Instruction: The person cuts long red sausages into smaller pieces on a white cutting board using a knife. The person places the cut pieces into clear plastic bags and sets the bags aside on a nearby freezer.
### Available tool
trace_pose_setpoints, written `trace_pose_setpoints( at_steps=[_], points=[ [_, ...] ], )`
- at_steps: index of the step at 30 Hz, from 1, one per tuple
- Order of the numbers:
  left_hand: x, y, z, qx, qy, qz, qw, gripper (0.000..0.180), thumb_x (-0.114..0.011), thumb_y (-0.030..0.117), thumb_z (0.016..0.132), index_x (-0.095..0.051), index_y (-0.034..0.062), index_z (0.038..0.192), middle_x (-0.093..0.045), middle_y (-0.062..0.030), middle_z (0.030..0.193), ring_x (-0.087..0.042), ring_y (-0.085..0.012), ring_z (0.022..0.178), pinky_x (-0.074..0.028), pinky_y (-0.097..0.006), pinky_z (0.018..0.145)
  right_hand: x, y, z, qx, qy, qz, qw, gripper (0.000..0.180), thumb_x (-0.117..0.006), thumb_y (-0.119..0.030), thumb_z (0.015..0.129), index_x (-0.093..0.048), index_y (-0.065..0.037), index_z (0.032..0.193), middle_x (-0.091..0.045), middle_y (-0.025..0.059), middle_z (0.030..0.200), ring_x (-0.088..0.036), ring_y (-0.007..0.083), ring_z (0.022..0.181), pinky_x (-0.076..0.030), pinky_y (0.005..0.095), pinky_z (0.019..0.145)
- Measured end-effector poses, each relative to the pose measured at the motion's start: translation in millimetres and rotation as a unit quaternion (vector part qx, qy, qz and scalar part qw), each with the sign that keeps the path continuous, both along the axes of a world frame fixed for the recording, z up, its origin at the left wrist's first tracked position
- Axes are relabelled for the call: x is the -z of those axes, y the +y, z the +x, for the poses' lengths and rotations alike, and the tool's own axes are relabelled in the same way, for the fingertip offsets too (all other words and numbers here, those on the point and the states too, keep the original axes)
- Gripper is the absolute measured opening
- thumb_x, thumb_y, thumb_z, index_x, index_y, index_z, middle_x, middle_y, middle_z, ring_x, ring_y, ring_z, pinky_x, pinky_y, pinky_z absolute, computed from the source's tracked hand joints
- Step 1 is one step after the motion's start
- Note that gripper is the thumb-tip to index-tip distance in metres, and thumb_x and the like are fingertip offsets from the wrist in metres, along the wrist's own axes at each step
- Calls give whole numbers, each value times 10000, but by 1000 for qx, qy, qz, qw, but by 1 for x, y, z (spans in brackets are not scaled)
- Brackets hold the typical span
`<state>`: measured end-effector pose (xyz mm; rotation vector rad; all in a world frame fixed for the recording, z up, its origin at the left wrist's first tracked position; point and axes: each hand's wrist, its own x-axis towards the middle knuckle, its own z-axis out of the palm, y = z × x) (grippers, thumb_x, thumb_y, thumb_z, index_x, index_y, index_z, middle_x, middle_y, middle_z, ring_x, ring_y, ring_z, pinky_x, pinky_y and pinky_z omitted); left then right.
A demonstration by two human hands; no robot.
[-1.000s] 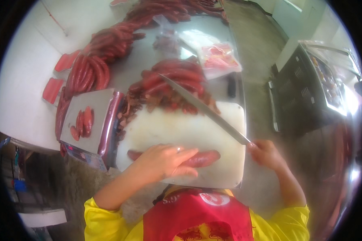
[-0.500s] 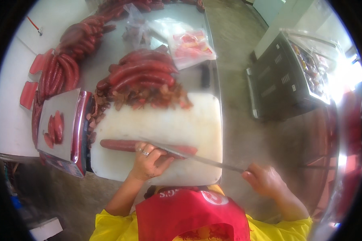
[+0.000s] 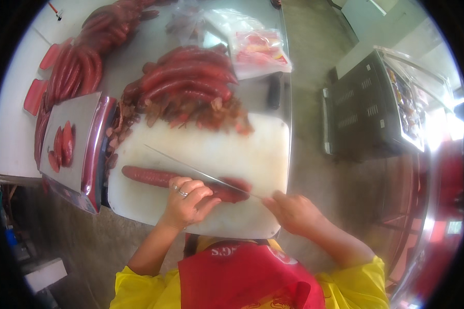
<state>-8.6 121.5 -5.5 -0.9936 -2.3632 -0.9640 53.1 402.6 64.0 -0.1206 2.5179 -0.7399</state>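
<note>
Left hand (image 3: 188, 198) pins sausage (image 3: 154, 176), right hand (image 3: 294, 211) clamped on knife (image 3: 191, 167): keep fingertips curled clear of blade.

My left hand (image 3: 188, 200) is lying palm down, fingers curled and pressing, a ring showing on one finger, the bare forearm running back toward my body. My right hand (image 3: 294, 211) is closing in a fist-like grip, knuckles up, its forearm angling in from the lower right, yellow sleeve at the elbow.
</note>
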Motion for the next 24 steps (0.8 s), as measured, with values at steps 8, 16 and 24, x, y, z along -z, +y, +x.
trace_pose_setpoints(
  at_steps=[8,16,24],
  points=[
    [5,0,0,-12,-6,20,1000,313,-858,217,615,-611,157,798,-559,9,874,-491,-209,844,-374,-343,774,-85,35,81,52,-119,154,980,217,-517,-276,961,-576,-72,920,-643,237,800,-631,408,692,-482,516,561],
    [1,-5,4,-8,9,23,1000,221,-804,114,652,-640,125,801,-597,-5,883,-503,-220,851,-389,-331,790,22,-14,5,-88,83,25,992,304,-484,-336,990,-548,-46,926,-572,171,692,-594,395,590,-490,480,525],
    [5,-8,3,-39,-13,38,998,254,-810,133,657,-614,132,819,-582,-5,864,-532,-230,841,-390,-356,781,-87,29,84,55,-136,129,981,228,-443,-218,986,-572,-46,910,-586,201,874,-582,441,611,-471,534,521]
  ],
)
